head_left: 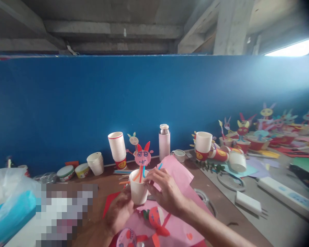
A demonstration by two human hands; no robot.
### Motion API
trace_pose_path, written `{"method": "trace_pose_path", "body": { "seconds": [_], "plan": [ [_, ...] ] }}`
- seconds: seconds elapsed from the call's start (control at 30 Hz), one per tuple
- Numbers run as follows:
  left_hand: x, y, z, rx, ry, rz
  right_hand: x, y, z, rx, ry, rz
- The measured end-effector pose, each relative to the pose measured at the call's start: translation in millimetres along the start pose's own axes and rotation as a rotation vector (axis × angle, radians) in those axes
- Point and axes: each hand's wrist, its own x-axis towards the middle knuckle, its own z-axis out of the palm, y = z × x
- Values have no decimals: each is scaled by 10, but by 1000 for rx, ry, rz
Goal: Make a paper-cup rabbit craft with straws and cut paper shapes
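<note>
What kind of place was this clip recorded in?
Probably a craft workshop or activity room. Both hands hold a white paper cup with a pink paper puppet in it; stacked cups and many finished paper figures line the tables against a blue partition.

No lettering, number or brand can be read anywhere: the yellow emblems on the red bands of the stacked paper cups (121,163) and the cup (202,155) further right are too small and blurred to make out.
</note>
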Motion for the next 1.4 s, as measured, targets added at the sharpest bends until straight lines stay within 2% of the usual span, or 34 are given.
{"method": "trace_pose_path", "body": {
  "seconds": [0.1, 0.23, 0.37, 0.43, 0.5, 0.63, 0.83, 0.97, 1.1, 1.17, 1.23, 1.27, 1.33, 1.4],
  "plan": [
    [26, 86, -49, 49, -25, 88, 14, -3, -65, -18, -20, 15],
    [27, 352, -59, 191, -33, 154, 24, -12, -143, -26, -85, -3],
    [15, 510, -29, 406, 76, 280, 3, -31, -134, -65, -191, -57],
    [9, 507, 18, 502, 117, 284, -17, -46, -99, -89, -231, -90],
    [1, 477, 86, 586, 69, 246, -36, -64, -63, -108, -269, -121],
    [-35, 445, 228, 598, 107, 195, -49, -106, -35, -119, -340, -177],
    [-148, 551, 377, 709, 79, 161, -40, -139, -53, -141, -339, -216],
    [-142, 553, 351, 737, 87, 175, -49, -162, -56, -137, -347, -222],
    [-53, 479, 172, 690, 122, 216, -26, -158, -106, -8, -265, -239],
    [-12, 451, 71, 639, 156, 222, -6, -89, -144, 48, -162, -183],
    [11, 445, -3, 596, 230, 240, -5, 45, -172, 27, -83, -25],
    [16, 451, -25, 566, 251, 247, -19, 130, -177, -25, -92, 81],
    [15, 477, -37, 497, 275, 254, -83, 312, -169, -173, -243, 188],
    [6, 510, -18, 428, 279, 262, -180, 470, -143, -232, -469, 236]
  ]
}}
